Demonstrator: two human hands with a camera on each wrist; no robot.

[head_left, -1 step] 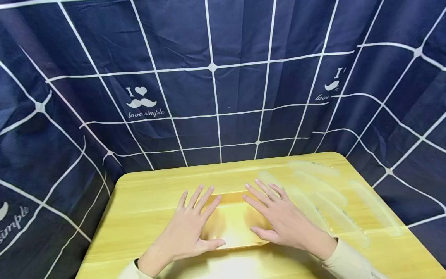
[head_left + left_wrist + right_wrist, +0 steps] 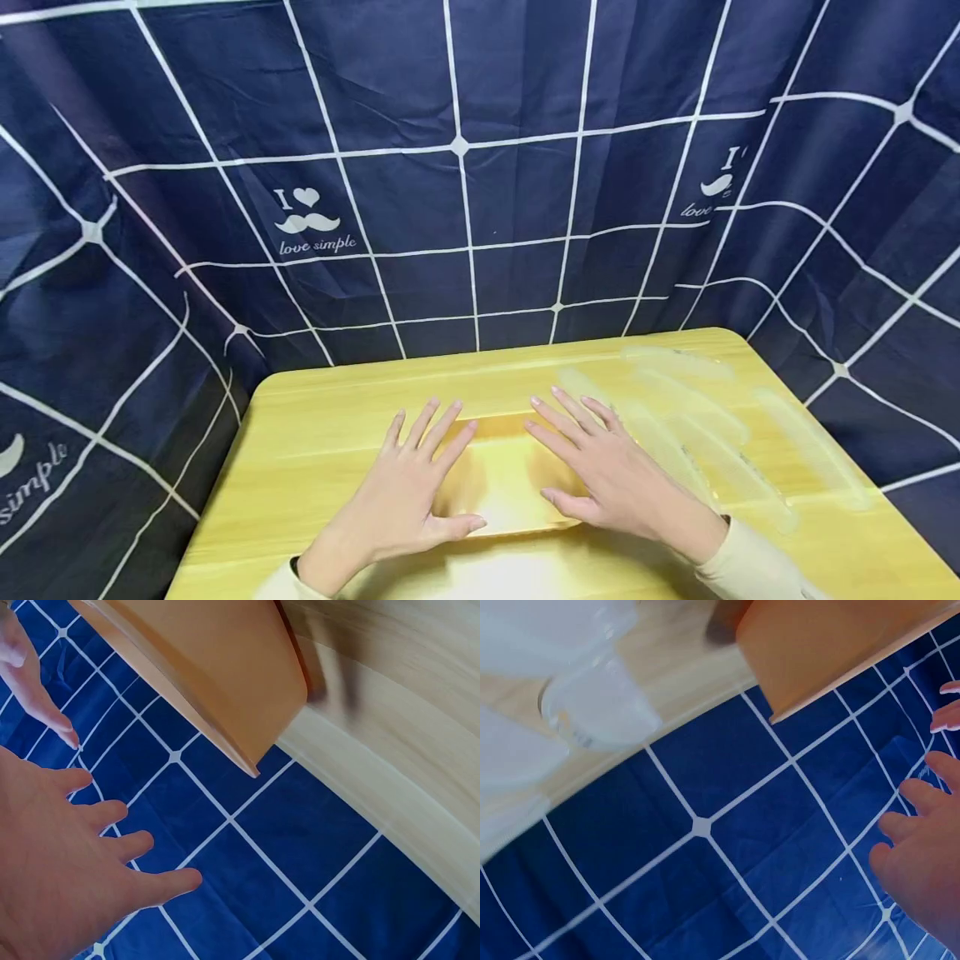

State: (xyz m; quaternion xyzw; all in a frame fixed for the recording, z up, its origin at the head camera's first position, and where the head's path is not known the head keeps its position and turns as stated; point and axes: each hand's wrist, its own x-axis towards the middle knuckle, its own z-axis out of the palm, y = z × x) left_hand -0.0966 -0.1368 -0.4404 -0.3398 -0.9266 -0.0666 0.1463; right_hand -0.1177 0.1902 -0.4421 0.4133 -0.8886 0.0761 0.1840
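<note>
An orange open-topped box [image 2: 492,428] sits on the table between the two hands. My left hand [image 2: 405,496] is over its left side, fingers spread and palm down. Over the right side my right hand [image 2: 618,479] is spread the same way. Neither hand holds anything. In the left wrist view, the left hand [image 2: 67,862] stands apart from the box wall [image 2: 232,667]. The right wrist view shows the right hand [image 2: 926,847] likewise apart from the box [image 2: 817,656]. Right of the box lie several pale translucent combs [image 2: 738,467].
The wooden-look table [image 2: 315,442] has rounded far corners. A dark blue curtain [image 2: 517,192] with white grid lines surrounds it at the back and both sides. One comb [image 2: 813,450] lies near the table's right edge, and another [image 2: 678,362] near the back.
</note>
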